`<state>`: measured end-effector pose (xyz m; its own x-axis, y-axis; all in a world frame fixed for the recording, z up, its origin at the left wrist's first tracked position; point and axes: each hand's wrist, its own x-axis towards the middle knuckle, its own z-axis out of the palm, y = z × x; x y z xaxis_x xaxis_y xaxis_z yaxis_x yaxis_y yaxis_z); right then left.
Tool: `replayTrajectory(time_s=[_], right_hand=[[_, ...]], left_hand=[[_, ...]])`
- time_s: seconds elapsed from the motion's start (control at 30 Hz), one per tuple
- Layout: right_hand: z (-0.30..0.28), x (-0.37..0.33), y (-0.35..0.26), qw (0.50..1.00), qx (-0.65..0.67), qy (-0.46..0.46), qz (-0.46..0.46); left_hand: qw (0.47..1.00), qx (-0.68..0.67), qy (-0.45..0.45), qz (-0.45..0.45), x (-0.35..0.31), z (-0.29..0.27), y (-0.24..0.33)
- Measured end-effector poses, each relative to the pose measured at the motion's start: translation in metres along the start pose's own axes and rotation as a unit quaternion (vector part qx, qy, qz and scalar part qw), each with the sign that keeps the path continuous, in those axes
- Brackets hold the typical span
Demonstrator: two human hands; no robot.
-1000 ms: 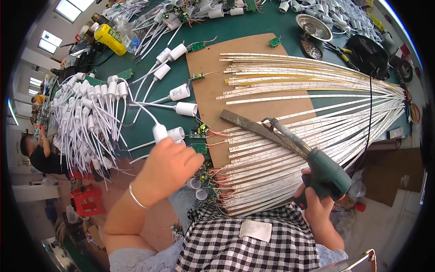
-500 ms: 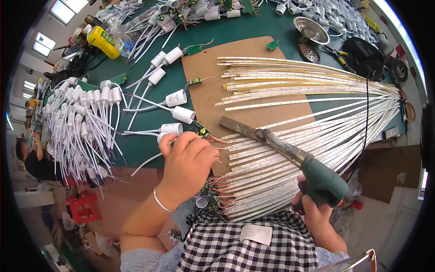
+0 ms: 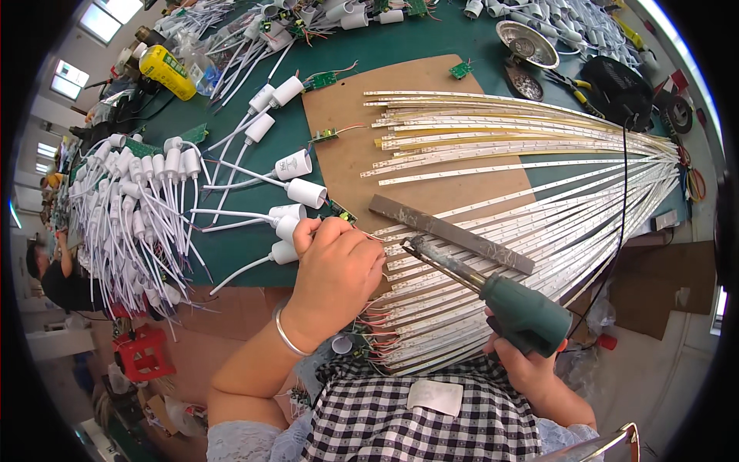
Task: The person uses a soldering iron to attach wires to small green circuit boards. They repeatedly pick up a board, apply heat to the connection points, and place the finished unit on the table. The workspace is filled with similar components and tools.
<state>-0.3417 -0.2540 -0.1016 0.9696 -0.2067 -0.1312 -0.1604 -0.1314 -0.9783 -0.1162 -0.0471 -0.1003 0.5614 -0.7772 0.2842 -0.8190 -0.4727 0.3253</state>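
Note:
My right hand point(image 3: 525, 363) grips a green soldering gun point(image 3: 530, 314). Its tip hovers over or touches the wired ends of the white LED strips point(image 3: 462, 289); I cannot tell which. My left hand point(image 3: 339, 266), a bangle at its wrist, has its fingers curled together near those ends. What they pinch is hidden beneath them. A small circuit board point(image 3: 340, 211) shows just past the knuckles, and a white lamp cap point(image 3: 285, 229) with a cable is beside the fingers. Across the strips lies a flat metal bar point(image 3: 454, 233).
Several cabled white caps point(image 3: 138, 185) are heaped at the left. A brown board point(image 3: 331, 108) lies under the strips on the green table. At the back right are a metal dish point(image 3: 527, 45), pliers point(image 3: 573, 91) and a black cord point(image 3: 625, 192). A yellow bottle point(image 3: 166, 71) stands far left.
The soldering gun has moved left and nearer to me, off the metal bar, its tip now close to my left hand. My left hand has shifted slightly right, uncovering another white cap.

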Motion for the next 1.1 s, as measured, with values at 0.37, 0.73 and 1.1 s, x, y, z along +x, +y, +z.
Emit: replayTrajectory(time_s=[0.37, 0.73, 1.1], right_hand=[[0.014, 0.008, -0.020, 0.995, -0.007, 0.080, 0.065], [0.013, 0.015, -0.023, 0.985, -0.170, 0.004, -0.014], [0.013, 0.018, -0.029, 0.980, -0.195, 0.000, -0.029]], left_hand=[[0.999, 0.039, 0.004, -0.036, 0.003, 0.002, 0.010], [1.000, 0.013, -0.014, -0.018, 0.008, 0.001, 0.003], [1.000, 0.009, -0.013, -0.017, 0.009, 0.003, 0.002]])
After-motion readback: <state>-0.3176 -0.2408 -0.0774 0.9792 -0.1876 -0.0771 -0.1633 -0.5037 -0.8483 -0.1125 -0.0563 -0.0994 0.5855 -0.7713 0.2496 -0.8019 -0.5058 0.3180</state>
